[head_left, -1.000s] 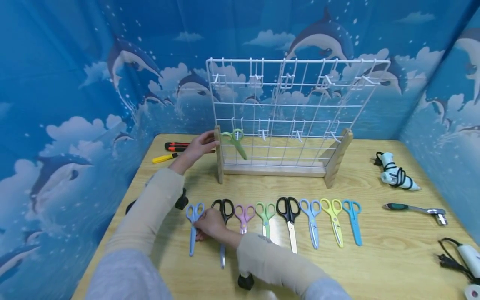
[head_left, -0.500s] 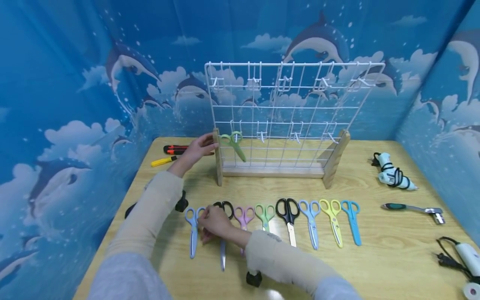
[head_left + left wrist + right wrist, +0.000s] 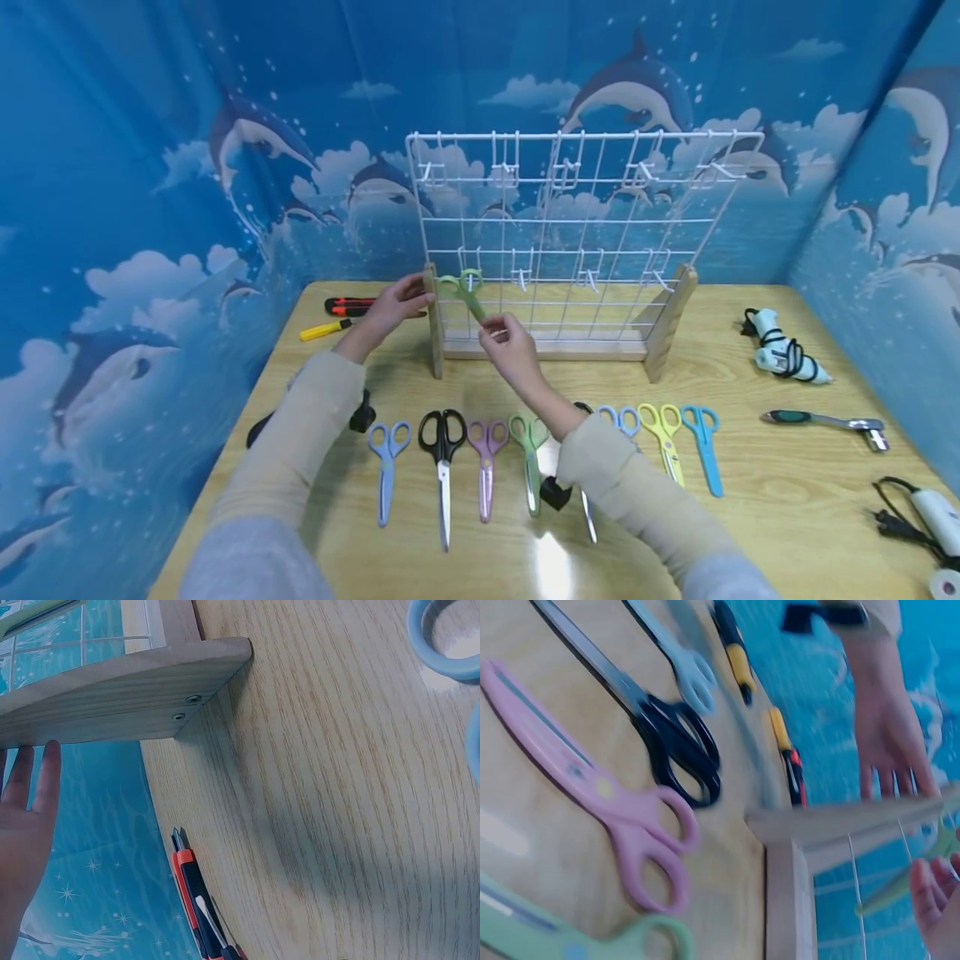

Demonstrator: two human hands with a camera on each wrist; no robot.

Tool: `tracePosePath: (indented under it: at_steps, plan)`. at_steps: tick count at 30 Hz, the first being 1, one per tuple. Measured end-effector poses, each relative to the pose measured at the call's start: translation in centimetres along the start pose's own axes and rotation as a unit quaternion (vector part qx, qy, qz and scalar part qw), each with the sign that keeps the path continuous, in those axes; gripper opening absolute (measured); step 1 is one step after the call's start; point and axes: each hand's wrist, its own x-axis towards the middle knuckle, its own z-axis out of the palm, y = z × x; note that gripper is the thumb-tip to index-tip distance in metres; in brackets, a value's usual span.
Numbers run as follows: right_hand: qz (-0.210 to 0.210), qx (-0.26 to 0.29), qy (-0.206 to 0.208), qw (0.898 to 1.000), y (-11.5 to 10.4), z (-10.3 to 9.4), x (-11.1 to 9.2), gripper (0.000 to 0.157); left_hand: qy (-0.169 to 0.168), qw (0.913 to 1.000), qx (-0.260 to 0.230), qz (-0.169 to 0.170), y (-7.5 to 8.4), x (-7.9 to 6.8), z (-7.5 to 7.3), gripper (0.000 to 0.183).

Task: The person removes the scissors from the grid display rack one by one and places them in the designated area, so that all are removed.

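Observation:
A white wire rack (image 3: 570,221) stands on wooden end supports, with green scissors (image 3: 471,300) hanging from its lower left hook. My left hand (image 3: 390,310) rests its extended fingers against the left wooden support (image 3: 112,697). In the head view, my right hand (image 3: 512,348) is at the blade end of the hanging scissors, fingers loosely bent. The right wrist view shows that hand (image 3: 939,904) in front of the green blade (image 3: 889,892); a firm hold is not visible. Below lie light blue scissors (image 3: 387,467), black scissors (image 3: 442,454), pink scissors (image 3: 487,458) and another green pair (image 3: 532,467).
Further right lie yellow scissors (image 3: 664,433) and blue scissors (image 3: 703,442); the right forearm partly covers two other pairs. Cutters (image 3: 348,306) and a yellow-handled tool (image 3: 324,330) lie left. A glue gun (image 3: 787,346) and a ratchet wrench (image 3: 828,419) lie right.
My right hand has left the light blue scissors at front left and moved up and right to the hanging green scissors. The left hand has stayed at the rack's left support.

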Motion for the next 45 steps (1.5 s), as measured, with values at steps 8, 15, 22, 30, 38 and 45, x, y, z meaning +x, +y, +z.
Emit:
tracePosePath:
  at_steps: [8, 15, 22, 30, 38, 45]
  plan:
    - [0.016, -0.019, -0.047, 0.999, 0.8, -0.7, 2.7, 0.046, -0.005, 0.9999, 0.016, -0.002, 1.1, -1.3, 0.4, 0.056]
    - [0.007, 0.013, -0.08, 0.997, 1.1, -0.2, 3.3, 0.046, -0.004, 1.0, -0.001, -0.001, 0.2, -0.2, 0.0, 0.06]
    - [0.025, 0.021, -0.088, 0.996, 0.7, 0.3, 3.2, 0.039, -0.001, 1.0, -0.002, 0.003, -0.4, 0.1, -0.1, 0.061]
    - [0.051, 0.052, -0.103, 0.992, 0.3, 0.5, 3.4, 0.034, -0.008, 1.0, 0.005, 0.003, 0.8, -0.7, 0.3, 0.057]
    - [0.049, 0.065, -0.097, 0.992, -0.9, 0.0, 2.8, 0.03, -0.012, 0.9999, 0.002, 0.004, 0.9, -0.7, 0.3, 0.06]
    - [0.038, 0.106, -0.102, 0.988, -3.4, -2.5, 0.6, 0.03, -0.018, 0.9997, -0.016, 0.003, 1.1, -0.9, 0.3, 0.056]
